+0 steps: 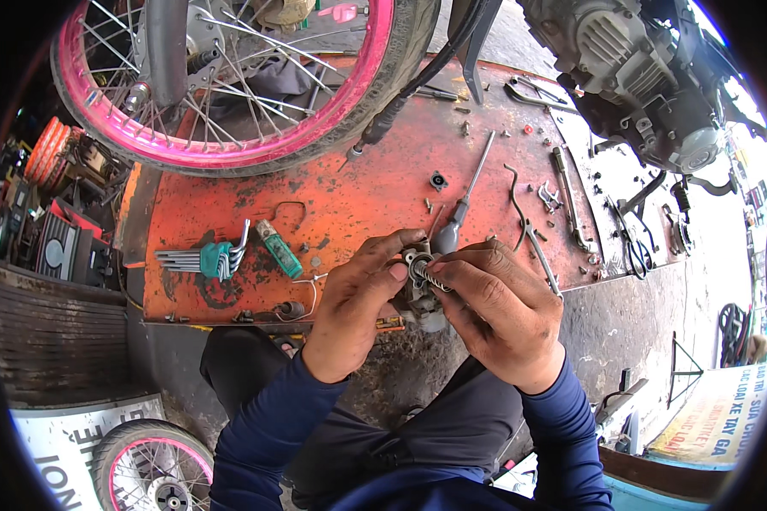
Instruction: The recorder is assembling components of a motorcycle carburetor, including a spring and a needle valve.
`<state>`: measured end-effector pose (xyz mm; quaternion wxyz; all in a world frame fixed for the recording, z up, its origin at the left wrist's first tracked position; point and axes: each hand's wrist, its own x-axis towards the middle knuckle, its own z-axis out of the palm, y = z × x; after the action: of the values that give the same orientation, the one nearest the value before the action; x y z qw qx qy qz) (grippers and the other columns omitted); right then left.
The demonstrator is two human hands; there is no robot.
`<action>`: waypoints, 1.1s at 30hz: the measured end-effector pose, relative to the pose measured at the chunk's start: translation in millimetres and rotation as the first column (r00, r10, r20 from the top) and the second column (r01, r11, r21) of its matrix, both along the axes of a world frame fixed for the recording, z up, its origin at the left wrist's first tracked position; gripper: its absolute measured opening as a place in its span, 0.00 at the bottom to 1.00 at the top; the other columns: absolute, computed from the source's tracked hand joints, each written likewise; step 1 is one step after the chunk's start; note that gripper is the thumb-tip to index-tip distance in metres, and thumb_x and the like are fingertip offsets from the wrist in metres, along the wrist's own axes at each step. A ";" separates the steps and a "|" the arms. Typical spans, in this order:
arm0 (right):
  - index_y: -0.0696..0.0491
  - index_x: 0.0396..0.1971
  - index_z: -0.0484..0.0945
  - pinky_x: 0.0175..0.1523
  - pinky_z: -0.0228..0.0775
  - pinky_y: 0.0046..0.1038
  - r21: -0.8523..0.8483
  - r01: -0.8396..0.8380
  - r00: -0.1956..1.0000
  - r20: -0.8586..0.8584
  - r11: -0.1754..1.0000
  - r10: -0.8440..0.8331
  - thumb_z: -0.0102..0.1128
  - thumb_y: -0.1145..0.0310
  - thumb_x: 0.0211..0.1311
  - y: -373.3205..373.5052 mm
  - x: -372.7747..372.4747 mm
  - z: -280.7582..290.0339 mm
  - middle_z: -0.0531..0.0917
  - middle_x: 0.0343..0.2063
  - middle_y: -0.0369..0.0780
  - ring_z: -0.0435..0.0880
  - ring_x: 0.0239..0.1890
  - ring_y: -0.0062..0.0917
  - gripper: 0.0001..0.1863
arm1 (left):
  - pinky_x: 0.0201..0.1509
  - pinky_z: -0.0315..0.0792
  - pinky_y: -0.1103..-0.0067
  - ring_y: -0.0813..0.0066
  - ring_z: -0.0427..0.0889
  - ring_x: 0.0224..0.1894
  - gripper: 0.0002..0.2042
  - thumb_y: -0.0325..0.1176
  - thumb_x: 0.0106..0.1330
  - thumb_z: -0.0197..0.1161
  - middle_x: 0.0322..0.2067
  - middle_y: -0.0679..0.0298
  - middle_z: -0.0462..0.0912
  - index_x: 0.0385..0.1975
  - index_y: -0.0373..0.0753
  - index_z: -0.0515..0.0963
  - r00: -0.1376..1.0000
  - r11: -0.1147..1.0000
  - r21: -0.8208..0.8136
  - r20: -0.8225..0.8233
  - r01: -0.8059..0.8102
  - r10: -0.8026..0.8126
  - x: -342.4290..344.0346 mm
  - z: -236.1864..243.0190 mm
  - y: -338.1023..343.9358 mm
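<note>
My left hand (355, 300) is wrapped round a small grey metal carburetor (429, 320), thumb at the rim of its round opening. A small coil spring (435, 282) is pinched between the thumb and fingers of my right hand (504, 308), its end at that opening. How deep the spring sits inside cannot be told. Just beyond my hands, a screwdriver (458, 223) with a dark translucent handle lies on the orange metal sheet (375, 192). A small black square part (438, 180) lies to the left of its shaft.
Left on the sheet are a hex key set (222, 259) in a teal holder and a green-and-white packet (279, 249). A pink-rimmed wheel (230, 152) and an engine (639, 77) overhang the far side. Wrenches (571, 198), pliers (638, 254) and loose bolts lie at right.
</note>
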<state>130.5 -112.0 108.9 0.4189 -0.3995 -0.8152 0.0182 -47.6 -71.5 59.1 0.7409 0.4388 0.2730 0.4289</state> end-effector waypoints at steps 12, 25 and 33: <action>0.61 0.45 0.78 0.36 0.75 0.34 -0.018 -0.013 1.000 -0.004 1.000 0.013 0.67 0.85 0.41 -2.0 3.4 -0.9 0.80 0.33 0.44 0.82 0.34 0.37 0.24 | 0.45 0.84 0.79 0.73 0.80 0.57 0.23 0.35 0.73 0.54 0.56 0.57 0.78 0.63 0.28 0.69 0.999 1.000 -0.011 0.035 0.019 -0.018 1.3 -5.5 -1.2; 0.61 0.45 0.78 0.36 0.74 0.34 -0.031 0.008 1.000 -0.028 0.999 -0.009 0.68 0.85 0.42 -1.3 3.9 -0.4 0.79 0.32 0.43 0.81 0.33 0.36 0.24 | 0.46 0.80 0.81 0.77 0.79 0.53 0.24 0.32 0.71 0.56 0.53 0.59 0.79 0.64 0.28 0.69 0.993 0.998 -0.002 -0.096 0.062 -0.061 -2.8 -1.5 0.7; 0.60 0.45 0.78 0.35 0.73 0.33 -0.034 0.014 1.000 -0.012 0.999 -0.014 0.68 0.84 0.42 1.7 2.4 -1.2 0.78 0.29 0.41 0.80 0.32 0.34 0.24 | 0.58 0.71 0.80 0.77 0.77 0.51 0.25 0.22 0.67 0.63 0.52 0.62 0.75 0.65 0.31 0.68 0.997 0.980 0.197 -0.078 0.036 -0.021 -1.2 -14.0 3.1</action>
<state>132.8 -110.3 107.7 0.4170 -0.4122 -0.8094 0.0317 -48.8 -68.4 45.1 0.6888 0.5301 0.2506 0.4263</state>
